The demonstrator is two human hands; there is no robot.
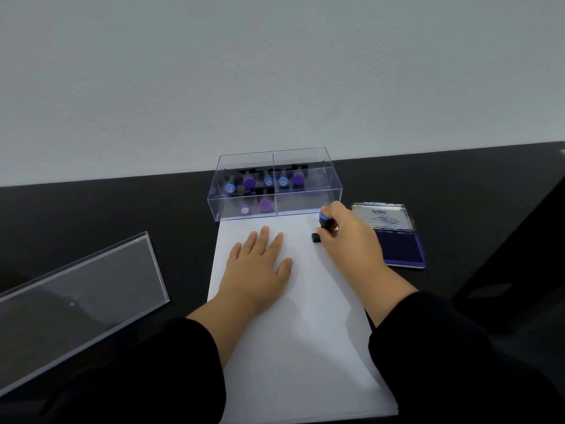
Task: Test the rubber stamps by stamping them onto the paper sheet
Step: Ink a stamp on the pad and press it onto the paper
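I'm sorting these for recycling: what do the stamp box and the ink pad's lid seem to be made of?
The stamp box looks like clear glossy hard plastic: the stamps show through its walls. The ink pad's lid looks like shiny silvery metal, perhaps tin, with print on it.

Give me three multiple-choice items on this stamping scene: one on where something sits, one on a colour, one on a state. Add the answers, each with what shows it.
1. Where does the ink pad lie?
A. To the right of the paper sheet
B. Inside the clear box
C. Under the left hand

2. What colour is the top of the stamp in the right hand?
A. Red
B. Blue
C. Yellow

3. How is the ink pad's lid?
A. Shut
B. Missing
C. Open, tilted back

Answers:
1 A: it lies on the black table beside the sheet's right edge.
2 B: a blue cap shows above the fingers.
3 C: the dark ink surface lies bare, with the silver lid raised behind it.
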